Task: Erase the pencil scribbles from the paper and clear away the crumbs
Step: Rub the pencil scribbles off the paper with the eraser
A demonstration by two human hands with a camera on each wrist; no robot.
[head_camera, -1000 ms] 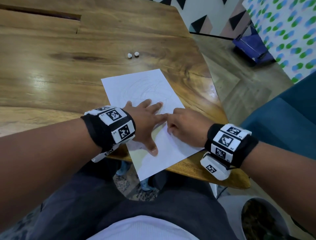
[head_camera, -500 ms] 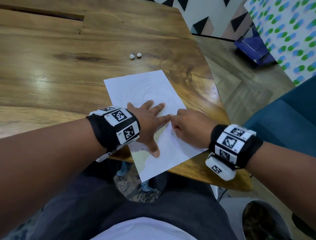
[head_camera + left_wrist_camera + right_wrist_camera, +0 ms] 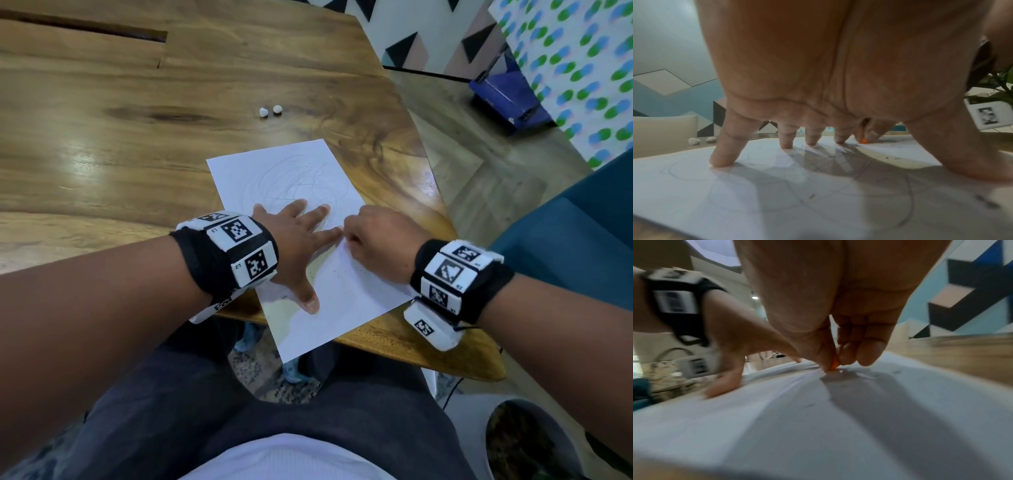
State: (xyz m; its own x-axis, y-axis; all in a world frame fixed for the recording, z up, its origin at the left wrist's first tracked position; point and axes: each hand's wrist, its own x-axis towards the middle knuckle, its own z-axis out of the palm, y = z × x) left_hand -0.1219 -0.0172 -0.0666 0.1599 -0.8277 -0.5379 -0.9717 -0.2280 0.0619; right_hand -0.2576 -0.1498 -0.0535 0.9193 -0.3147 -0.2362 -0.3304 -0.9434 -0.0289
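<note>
White paper [image 3: 346,291] is lying on the wooden table [image 3: 102,164], its near corner hanging off the table's edge toward the person's lap. On the paper's near half, only faint traces and dark crumbs [image 3: 337,272] are showing, so that stretch looks largely rubbed out. At the paper's middle the left hand [image 3: 294,240] is pressing down, fingers spread and straight, pinning the sheet and gripping nothing. Touching its fingertips, the right hand [image 3: 376,243] is pinching a small orange eraser [image 3: 833,365] between thumb and fingers, its tip meeting the paper right there. Beyond both hands, the paper's far half is carrying a big looping pencil scribble [image 3: 301,181], untouched by the look of it. Past the paper's far edge, two small white lumps [image 3: 270,111] are sitting on the table. My read: erasing is roughly halfway, and the crumb sweep is not yet started.
</note>
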